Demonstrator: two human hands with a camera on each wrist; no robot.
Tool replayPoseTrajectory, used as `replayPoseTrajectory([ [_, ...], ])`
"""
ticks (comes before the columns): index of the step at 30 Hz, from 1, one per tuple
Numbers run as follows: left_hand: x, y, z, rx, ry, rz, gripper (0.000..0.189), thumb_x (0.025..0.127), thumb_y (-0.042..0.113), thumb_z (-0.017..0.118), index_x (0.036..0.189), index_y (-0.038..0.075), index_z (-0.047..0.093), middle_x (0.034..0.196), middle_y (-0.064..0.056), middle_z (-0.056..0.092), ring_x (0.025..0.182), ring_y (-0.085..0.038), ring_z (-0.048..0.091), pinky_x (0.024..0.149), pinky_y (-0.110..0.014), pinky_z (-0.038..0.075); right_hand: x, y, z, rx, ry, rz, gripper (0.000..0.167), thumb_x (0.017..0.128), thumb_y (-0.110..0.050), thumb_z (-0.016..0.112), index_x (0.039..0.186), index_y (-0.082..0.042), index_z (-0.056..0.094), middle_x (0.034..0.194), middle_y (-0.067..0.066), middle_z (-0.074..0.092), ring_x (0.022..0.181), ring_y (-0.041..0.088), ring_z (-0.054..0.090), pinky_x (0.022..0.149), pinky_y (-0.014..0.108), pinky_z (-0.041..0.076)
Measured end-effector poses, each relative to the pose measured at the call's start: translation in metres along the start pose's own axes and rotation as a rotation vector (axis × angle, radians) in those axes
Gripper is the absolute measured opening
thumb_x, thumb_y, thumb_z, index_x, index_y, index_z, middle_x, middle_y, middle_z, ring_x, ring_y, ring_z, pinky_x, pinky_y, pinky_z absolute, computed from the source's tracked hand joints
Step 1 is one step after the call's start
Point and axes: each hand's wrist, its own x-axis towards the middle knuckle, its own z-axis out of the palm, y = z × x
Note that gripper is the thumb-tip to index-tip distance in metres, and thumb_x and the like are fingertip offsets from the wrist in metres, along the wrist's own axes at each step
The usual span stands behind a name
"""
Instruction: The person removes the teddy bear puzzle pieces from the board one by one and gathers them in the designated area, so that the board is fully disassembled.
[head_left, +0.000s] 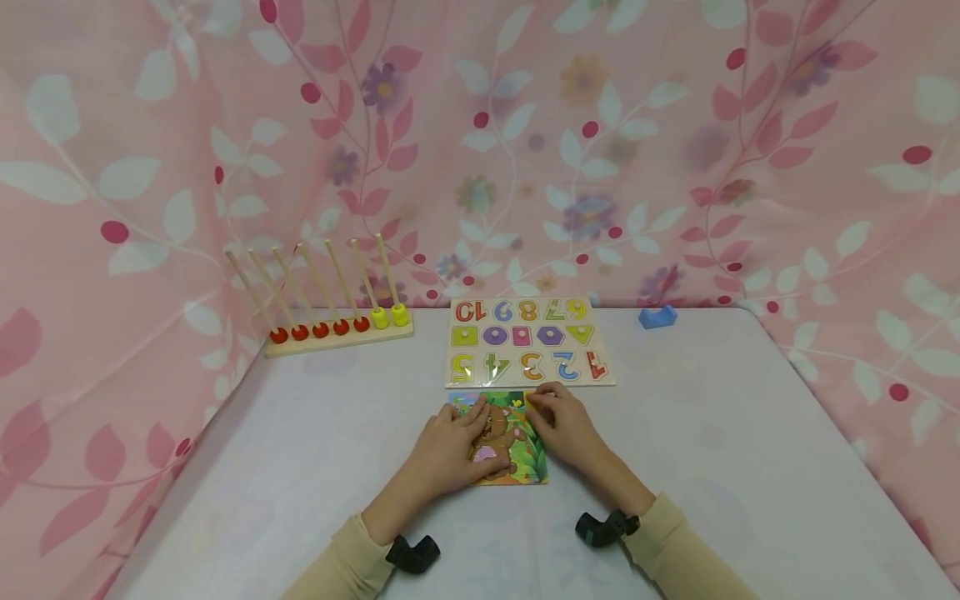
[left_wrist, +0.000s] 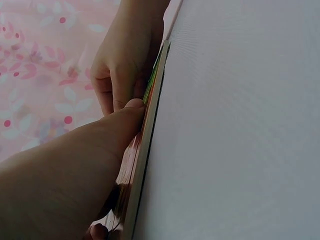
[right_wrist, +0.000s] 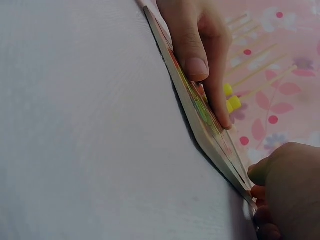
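Note:
A jigsaw board with a brown bear picture [head_left: 527, 454] lies flat on the table in front of the person. The left hand [head_left: 450, 450] rests over its left half, fingers stretched toward the far edge and thumb spread across the near part. In the right wrist view, the left thumb [right_wrist: 196, 69] and a straight index finger press on the picture. At the board's far right corner, the right hand [head_left: 566, 425] has its fingers bent, thumb and fingertips pinching the corner. From the left wrist view, the right hand [left_wrist: 122, 70] is seen beyond the left thumb, its fingertips partly hidden.
A number and shape puzzle board [head_left: 512, 358] lies just behind the bear puzzle. At the back left stands a wooden rack [head_left: 341, 335] with upright pegs and red and yellow beads. A small blue block [head_left: 657, 317] sits at the back right. Floral cloth surrounds the white table [head_left: 712, 442].

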Motion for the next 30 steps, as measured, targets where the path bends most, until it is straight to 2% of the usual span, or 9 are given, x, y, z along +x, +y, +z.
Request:
replayPoseTrajectory([
  [10, 0.0002, -0.0008, -0.0005, -0.009, 0.017, 0.010, 0.099, 0.087, 0.085, 0.059, 0.155, 0.013, 0.056, 0.163, -0.001, 0.049, 0.093, -0.019, 0.046, 0.072, -0.031, 0.038, 0.0004, -0.0045, -0.0014, -0.033, -0.005, 0.041, 0.036, 0.098, -0.008, 0.075, 0.130, 0.009, 0.071, 0.120, 0.013, 0.064, 0.085, 0.013, 0.052, 0.070, 0.025, 0.046],
  [15, -0.0006, -0.0003, -0.0011, 0.005, 0.012, 0.019, 0.098, 0.088, 0.085, 0.058, 0.156, 0.013, 0.056, 0.163, -0.001, 0.049, 0.093, -0.020, 0.047, 0.072, -0.032, 0.039, 0.0001, -0.0067, -0.0028, -0.086, -0.041, 0.028, 0.036, 0.100, -0.009, 0.072, 0.132, 0.009, 0.069, 0.121, 0.012, 0.062, 0.090, 0.015, 0.055, 0.077, 0.031, 0.053],
  [19, -0.0015, 0.0011, -0.0027, 0.022, 0.008, 0.025, 0.097, 0.090, 0.083, 0.056, 0.157, 0.013, 0.054, 0.164, -0.002, 0.048, 0.101, -0.026, 0.053, 0.074, -0.036, 0.044, 0.0006, -0.0063, -0.0038, -0.119, -0.057, -0.006, 0.034, 0.102, -0.008, 0.069, 0.132, 0.009, 0.069, 0.122, 0.012, 0.061, 0.096, 0.019, 0.060, 0.083, 0.038, 0.057],
  [22, -0.0020, 0.0022, -0.0040, 0.040, 0.013, 0.033, 0.095, 0.092, 0.081, 0.056, 0.156, 0.011, 0.054, 0.164, -0.003, 0.049, 0.106, -0.030, 0.056, 0.075, -0.039, 0.047, 0.0011, -0.0041, -0.0040, -0.105, -0.048, -0.028, 0.031, 0.103, -0.007, 0.068, 0.130, 0.009, 0.071, 0.122, 0.013, 0.062, 0.099, 0.021, 0.063, 0.085, 0.041, 0.057],
  [27, -0.0026, 0.0037, -0.0047, 0.050, -0.005, 0.037, 0.094, 0.093, 0.080, 0.055, 0.156, 0.010, 0.055, 0.163, -0.004, 0.050, 0.104, -0.030, 0.056, 0.075, -0.039, 0.048, 0.0003, -0.0003, -0.0027, -0.064, -0.032, -0.026, 0.027, 0.103, -0.007, 0.068, 0.125, 0.006, 0.075, 0.119, 0.012, 0.063, 0.099, 0.022, 0.062, 0.087, 0.042, 0.056],
  [30, -0.0028, 0.0056, -0.0062, 0.030, -0.024, 0.028, 0.094, 0.094, 0.080, 0.055, 0.157, 0.010, 0.053, 0.164, -0.004, 0.049, 0.115, -0.036, 0.057, 0.081, -0.043, 0.050, -0.0002, 0.0013, -0.0017, -0.034, -0.016, -0.001, 0.022, 0.102, -0.008, 0.070, 0.120, 0.003, 0.077, 0.116, 0.011, 0.063, 0.094, 0.019, 0.058, 0.082, 0.037, 0.054],
])
